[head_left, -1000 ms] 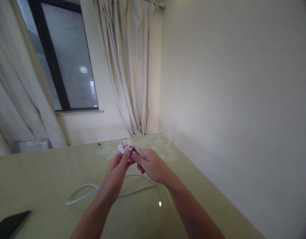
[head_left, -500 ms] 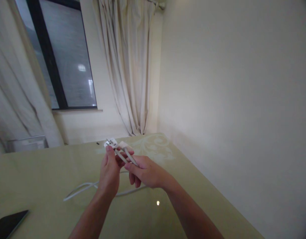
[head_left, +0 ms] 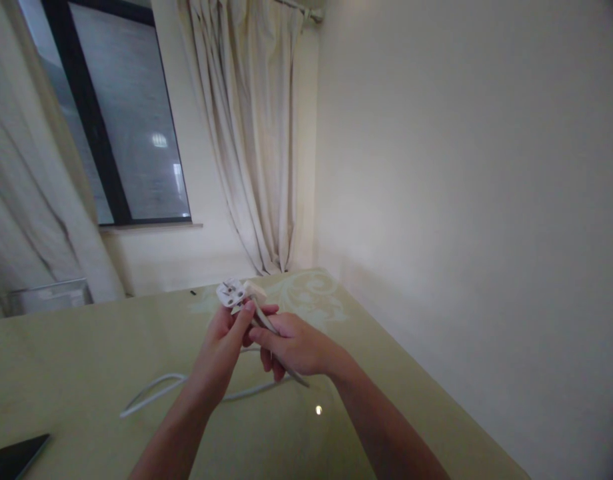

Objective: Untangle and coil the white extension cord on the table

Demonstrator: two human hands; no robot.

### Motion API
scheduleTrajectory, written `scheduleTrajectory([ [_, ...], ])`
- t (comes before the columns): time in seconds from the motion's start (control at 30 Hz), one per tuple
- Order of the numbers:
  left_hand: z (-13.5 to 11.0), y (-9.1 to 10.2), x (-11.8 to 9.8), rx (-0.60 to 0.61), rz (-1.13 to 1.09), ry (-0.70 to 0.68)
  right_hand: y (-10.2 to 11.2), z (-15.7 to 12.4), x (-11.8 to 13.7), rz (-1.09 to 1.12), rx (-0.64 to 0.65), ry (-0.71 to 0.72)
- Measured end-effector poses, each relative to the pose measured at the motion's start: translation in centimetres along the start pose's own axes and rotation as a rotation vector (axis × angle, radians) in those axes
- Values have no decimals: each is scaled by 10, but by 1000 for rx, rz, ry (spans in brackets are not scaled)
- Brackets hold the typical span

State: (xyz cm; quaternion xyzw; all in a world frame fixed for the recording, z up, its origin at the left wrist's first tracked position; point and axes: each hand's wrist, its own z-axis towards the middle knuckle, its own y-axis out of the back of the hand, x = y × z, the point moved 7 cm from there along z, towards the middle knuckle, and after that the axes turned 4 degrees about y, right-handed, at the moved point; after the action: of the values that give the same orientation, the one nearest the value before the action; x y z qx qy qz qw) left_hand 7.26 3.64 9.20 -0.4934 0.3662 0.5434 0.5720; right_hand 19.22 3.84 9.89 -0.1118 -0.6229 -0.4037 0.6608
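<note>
Both my hands are raised over a pale green table, close together. My left hand pinches a white power plug with metal pins, holding it up by its cord end. My right hand is closed round the white cable just below a second white connector. The cable runs down through my right fist and lies in a loop on the table to the left.
A dark phone lies at the table's near left corner. Cream curtains hang by a dark-framed window. A plain wall runs along the table's right edge. A clear box stands at the far left.
The two plug ends were spread slightly apart half a second ago and are now brought together again. My hands stay in about the same place; the view has shifted a little.
</note>
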Motion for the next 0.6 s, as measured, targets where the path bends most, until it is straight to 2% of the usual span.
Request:
scheduleTrajectory([
  [0.1,2,5,-8,-3,63,-40,5,3,3,-24,-98,44],
  [0.2,4,17,-14,-92,168,-79,5,5,8,-240,-186,99],
  [0.33,4,25,-18,-127,492,-149,0,7,10,-541,-279,123],
  [0.47,0,22,-34,-193,781,-394,-2,7,12,-780,-307,196],
  [0.53,0,17,-37,-161,838,-450,0,5,14,-904,-315,232],
  [0.6,3,11,-29,-61,843,-381,5,3,18,-990,-339,276],
])
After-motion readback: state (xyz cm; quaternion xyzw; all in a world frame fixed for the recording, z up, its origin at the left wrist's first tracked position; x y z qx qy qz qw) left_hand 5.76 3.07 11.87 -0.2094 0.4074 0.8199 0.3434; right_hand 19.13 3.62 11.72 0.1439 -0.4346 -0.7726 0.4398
